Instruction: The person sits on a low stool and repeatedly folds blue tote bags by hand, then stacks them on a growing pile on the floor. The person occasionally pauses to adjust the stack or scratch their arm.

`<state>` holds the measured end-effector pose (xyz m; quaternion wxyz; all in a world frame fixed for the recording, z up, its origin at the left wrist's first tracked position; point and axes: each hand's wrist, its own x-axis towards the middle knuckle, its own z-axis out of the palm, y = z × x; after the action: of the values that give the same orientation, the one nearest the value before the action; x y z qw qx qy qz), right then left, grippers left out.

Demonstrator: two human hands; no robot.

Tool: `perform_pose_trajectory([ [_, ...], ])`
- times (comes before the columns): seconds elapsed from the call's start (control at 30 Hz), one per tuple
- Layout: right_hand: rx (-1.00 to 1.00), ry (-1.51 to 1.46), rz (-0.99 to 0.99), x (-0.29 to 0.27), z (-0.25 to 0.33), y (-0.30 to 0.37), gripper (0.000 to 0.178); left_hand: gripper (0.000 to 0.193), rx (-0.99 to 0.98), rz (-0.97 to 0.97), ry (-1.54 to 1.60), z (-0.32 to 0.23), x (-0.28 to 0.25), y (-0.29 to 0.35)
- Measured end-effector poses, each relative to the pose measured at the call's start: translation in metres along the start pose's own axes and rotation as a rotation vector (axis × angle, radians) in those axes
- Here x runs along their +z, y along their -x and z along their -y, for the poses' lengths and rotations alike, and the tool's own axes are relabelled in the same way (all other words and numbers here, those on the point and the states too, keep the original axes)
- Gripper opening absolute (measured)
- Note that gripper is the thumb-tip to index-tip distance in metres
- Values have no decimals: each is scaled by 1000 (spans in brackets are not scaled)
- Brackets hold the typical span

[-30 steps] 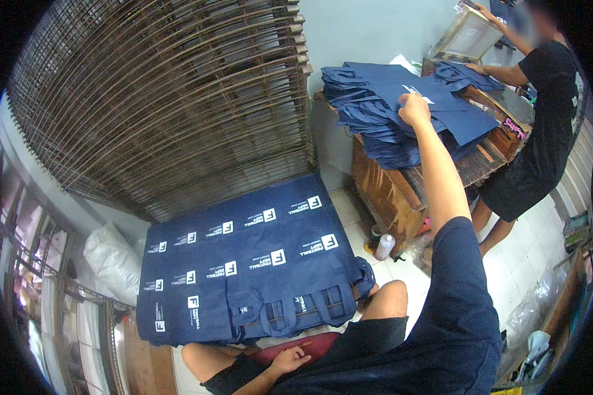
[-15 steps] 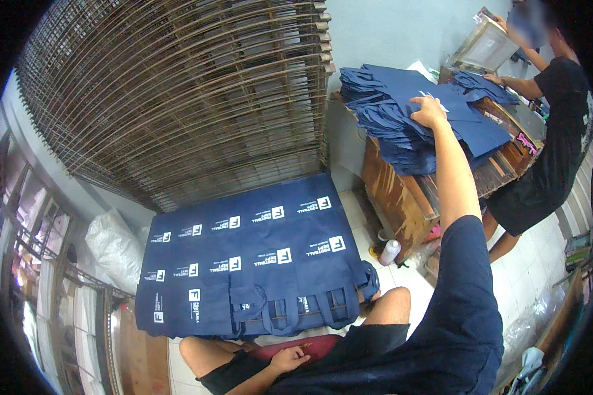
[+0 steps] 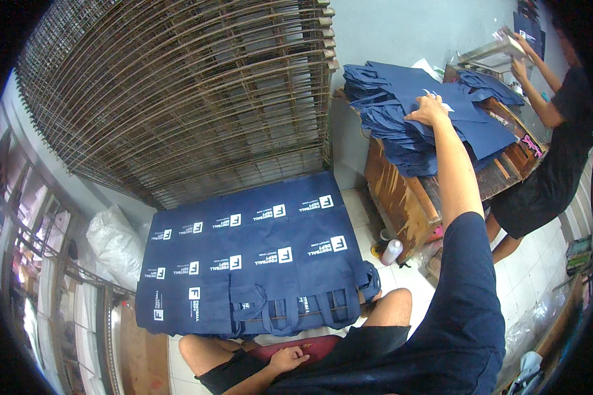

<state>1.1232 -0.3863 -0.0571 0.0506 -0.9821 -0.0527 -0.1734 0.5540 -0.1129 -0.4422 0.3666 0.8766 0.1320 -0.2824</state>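
My right hand (image 3: pixel 430 110) reaches out to the upper right and rests on a stack of navy fabric bags (image 3: pixel 464 125). Its thumb and fingers are apart, beside a white print on the top bag. Low in my lap lies my left hand (image 3: pixel 288 359), fingers loosely laid out and holding nothing, by a dark red seat (image 3: pixel 319 349). Before my knees, navy bags with white prints (image 3: pixel 257 230) cover a low surface in overlapping rows. Several looped handles (image 3: pixel 290 319) hang along its near edge.
A tall wire drying rack (image 3: pixel 184 85) stands behind the printed bags. The stack lies on a worn wooden table (image 3: pixel 402 187). A co-worker (image 3: pixel 547 151) at right handles a framed screen (image 3: pixel 497 52). A white bottle (image 3: pixel 391 251) stands on the floor; a plastic sack (image 3: pixel 115 243) sits at left.
My right hand has spread its thumb and fingers slightly on the stack. My left hand stays put. The co-worker has both hands on the raised frame and has shifted right.
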Motion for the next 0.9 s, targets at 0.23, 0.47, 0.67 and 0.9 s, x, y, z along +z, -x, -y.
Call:
perform_pose_trajectory([
  [0.23, -16, 110, -39, 18, 4, -11, 34, 43, -36, 9, -4, 1, -1, -2],
  [0.47, -7, 134, -695, -50, -5, -23, 19, 42, 21, 16, 37, -7, -1, -4],
  [0.67, -486, -41, -1378, -177, -36, 22, 28, 35, 463, -51, 656, -89, -21, -61],
  [0.9, -358, -588, -1269, -186, -75, 130, 39, 106, 561, 764, 1629, -267, -147, -43],
])
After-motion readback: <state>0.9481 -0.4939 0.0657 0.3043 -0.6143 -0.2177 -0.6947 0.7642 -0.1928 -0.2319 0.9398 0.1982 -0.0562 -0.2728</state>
